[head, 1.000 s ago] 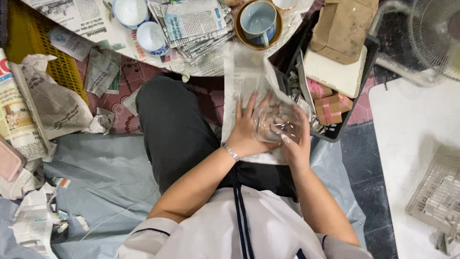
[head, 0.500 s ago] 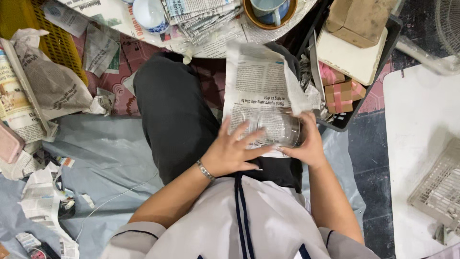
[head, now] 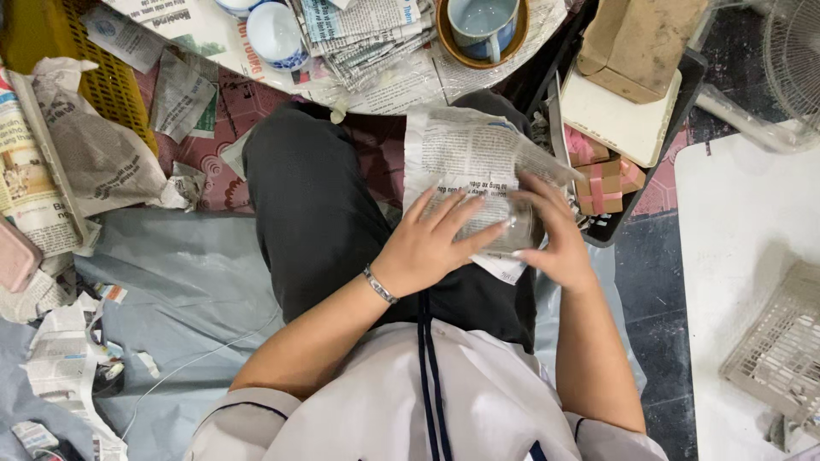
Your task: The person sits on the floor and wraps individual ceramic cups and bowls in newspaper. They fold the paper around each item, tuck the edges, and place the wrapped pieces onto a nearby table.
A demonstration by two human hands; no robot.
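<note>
A clear glass (head: 515,229) lies on its side on a sheet of newspaper (head: 465,158) spread over my lap. My left hand (head: 431,243) presses flat on the paper where it wraps over the glass, fingers spread. My right hand (head: 555,235) cups the glass's open end from the right. Only the right end of the glass shows; the rest is under paper and hands. I sit on the floor with dark trousers (head: 316,213) and a silver bracelet (head: 378,284) on my left wrist.
Ahead lie a newspaper stack (head: 359,38), a white-and-blue cup (head: 275,32) and a blue mug in a brown bowl (head: 483,21). A black tray (head: 628,128) with small pink-ribboned boxes (head: 602,183) stands right. A yellow crate (head: 77,77) and crumpled paper (head: 94,154) lie left.
The bare glass held upright in both hands now lies on its side with the newspaper rolled partly over it. My left hand has moved on top of the paper.
</note>
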